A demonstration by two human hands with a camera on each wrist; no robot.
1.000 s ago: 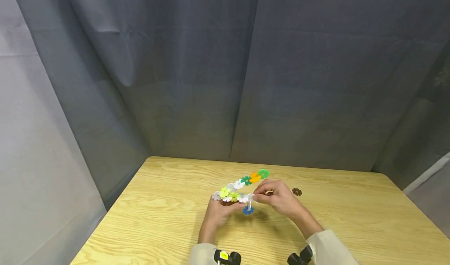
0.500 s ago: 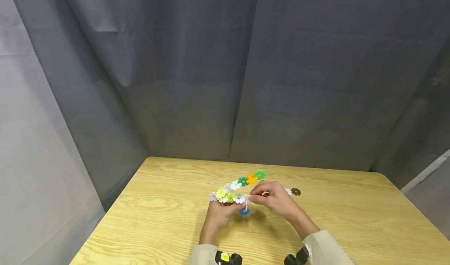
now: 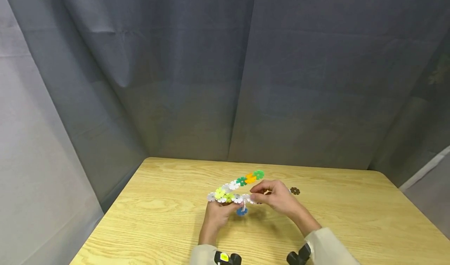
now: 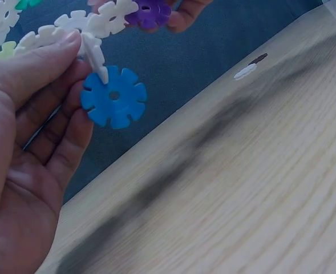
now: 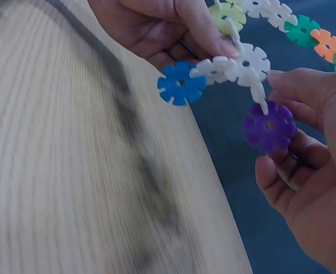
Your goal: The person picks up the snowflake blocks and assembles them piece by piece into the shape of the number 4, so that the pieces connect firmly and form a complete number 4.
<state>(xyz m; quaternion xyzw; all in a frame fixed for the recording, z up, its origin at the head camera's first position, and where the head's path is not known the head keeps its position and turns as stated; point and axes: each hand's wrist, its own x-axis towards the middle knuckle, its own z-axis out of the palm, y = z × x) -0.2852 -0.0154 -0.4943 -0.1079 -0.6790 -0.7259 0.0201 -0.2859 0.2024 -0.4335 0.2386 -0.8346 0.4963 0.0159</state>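
My left hand (image 3: 217,213) grips a chain of slotted, flower-shaped plastic discs, its thumb pressed on a white piece. One arm of the chain runs up and away through white and dark green to an orange disc (image 3: 250,178) and a light green disc (image 3: 258,174). From the near arm hangs a blue disc (image 4: 114,96) on white links. My right hand (image 5: 322,142) is at the chain's near end, thumb by a white disc (image 5: 251,64) and other fingers behind a purple disc (image 5: 269,125). The purple disc is joined to a white link. Parts of the chain are hidden by my fingers.
A brown disc (image 3: 295,191) lies on the wooden table (image 3: 158,210) behind my right hand. Beside it is a white disc (image 4: 246,72), mostly hidden in the head view. Grey curtains (image 3: 197,81) hang behind the table.
My hands have stayed nearly in place on the chain. More of its near end now shows below my right fingertips. The whole head view has shifted slightly.
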